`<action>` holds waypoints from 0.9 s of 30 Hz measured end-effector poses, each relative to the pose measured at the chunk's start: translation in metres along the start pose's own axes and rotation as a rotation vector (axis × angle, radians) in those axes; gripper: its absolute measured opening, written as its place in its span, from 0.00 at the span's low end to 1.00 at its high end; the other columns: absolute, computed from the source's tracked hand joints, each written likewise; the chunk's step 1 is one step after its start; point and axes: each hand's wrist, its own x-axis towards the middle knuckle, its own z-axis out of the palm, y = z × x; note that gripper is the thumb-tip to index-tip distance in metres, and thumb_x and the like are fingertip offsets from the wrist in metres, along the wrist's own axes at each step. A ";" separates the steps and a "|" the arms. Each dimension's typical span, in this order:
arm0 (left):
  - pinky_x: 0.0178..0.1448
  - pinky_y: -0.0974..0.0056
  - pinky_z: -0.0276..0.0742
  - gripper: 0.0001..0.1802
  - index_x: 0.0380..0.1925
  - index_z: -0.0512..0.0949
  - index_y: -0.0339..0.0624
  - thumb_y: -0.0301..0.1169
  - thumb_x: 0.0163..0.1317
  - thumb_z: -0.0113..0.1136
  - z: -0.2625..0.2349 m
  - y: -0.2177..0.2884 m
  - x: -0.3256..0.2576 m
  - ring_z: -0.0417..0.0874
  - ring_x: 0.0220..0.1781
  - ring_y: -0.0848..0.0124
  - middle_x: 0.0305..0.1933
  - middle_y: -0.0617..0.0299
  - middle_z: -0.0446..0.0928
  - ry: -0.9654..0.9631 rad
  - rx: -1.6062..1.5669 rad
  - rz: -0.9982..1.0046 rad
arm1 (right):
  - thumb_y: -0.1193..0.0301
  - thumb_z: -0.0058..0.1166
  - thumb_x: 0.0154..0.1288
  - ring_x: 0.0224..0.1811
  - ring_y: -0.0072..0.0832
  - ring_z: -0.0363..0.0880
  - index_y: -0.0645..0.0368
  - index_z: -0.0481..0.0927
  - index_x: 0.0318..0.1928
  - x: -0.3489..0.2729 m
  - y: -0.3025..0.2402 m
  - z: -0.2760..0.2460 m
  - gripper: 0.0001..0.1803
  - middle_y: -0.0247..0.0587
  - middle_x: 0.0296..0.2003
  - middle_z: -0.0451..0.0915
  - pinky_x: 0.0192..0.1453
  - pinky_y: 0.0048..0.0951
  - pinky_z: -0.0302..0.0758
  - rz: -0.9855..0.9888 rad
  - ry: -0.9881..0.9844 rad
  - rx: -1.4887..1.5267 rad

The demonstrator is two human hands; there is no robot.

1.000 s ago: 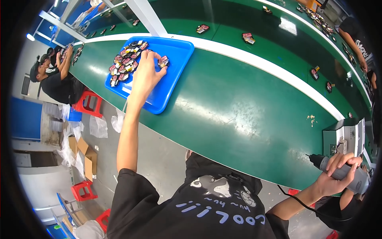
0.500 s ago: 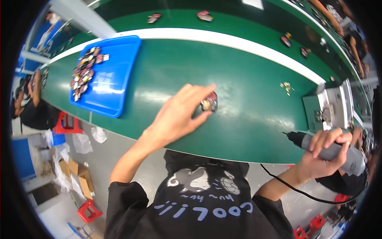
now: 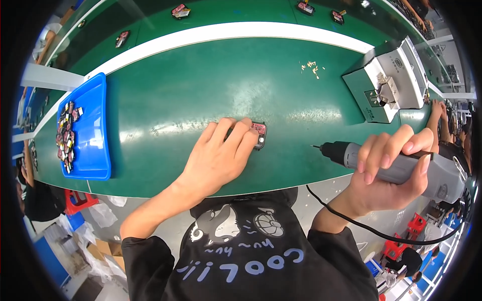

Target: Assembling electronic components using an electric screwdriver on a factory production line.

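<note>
A small black casing with a red circuit board (image 3: 259,131) lies on the green worktable. My left hand (image 3: 217,150) reaches over its left side with curled fingers and holds it against the surface; the fingers hide part of it. My right hand (image 3: 389,168) is wrapped round a grey and black electric screwdriver (image 3: 346,154), held raised above the table's near right edge. Its thin bit points left toward the casing and is apart from it. A black cord (image 3: 351,220) loops below the right forearm.
On the left stands a blue tray (image 3: 94,145) with several similar casings (image 3: 66,138). A white and green boxy machine (image 3: 386,83) stands at the right, near a scatter of tiny brass-coloured pieces (image 3: 312,67). Beyond a white rail (image 3: 226,31), more casings (image 3: 179,11) lie on a green strip.
My right hand has brought the screwdriver left, nearer the casing. My left fingers, spread around the casing before, now curl over its left side. The whole view has shifted to the right.
</note>
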 end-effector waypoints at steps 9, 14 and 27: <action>0.43 0.62 0.83 0.21 0.48 0.84 0.33 0.23 0.50 0.67 0.001 -0.005 0.010 0.81 0.42 0.66 0.51 0.56 0.82 -0.036 0.052 0.269 | 0.59 0.41 0.77 0.07 0.23 0.61 0.60 0.63 0.41 0.000 0.026 0.031 0.16 0.43 0.24 0.69 0.10 0.27 0.61 0.024 -0.085 0.042; 0.37 0.66 0.78 0.16 0.43 0.85 0.33 0.24 0.52 0.68 0.011 0.001 0.016 0.83 0.44 0.64 0.46 0.56 0.83 0.067 0.156 0.277 | 0.57 0.39 0.79 0.09 0.24 0.61 0.60 0.64 0.43 0.000 0.034 0.031 0.17 0.44 0.27 0.70 0.12 0.27 0.61 0.046 -0.117 0.117; 0.36 0.65 0.80 0.07 0.36 0.82 0.31 0.24 0.59 0.66 0.022 0.000 0.012 0.89 0.43 0.58 0.38 0.52 0.82 0.147 0.300 0.420 | 0.58 0.33 0.81 0.10 0.24 0.59 0.60 0.66 0.44 0.004 0.045 0.037 0.17 0.44 0.27 0.69 0.14 0.31 0.62 0.056 -0.095 0.019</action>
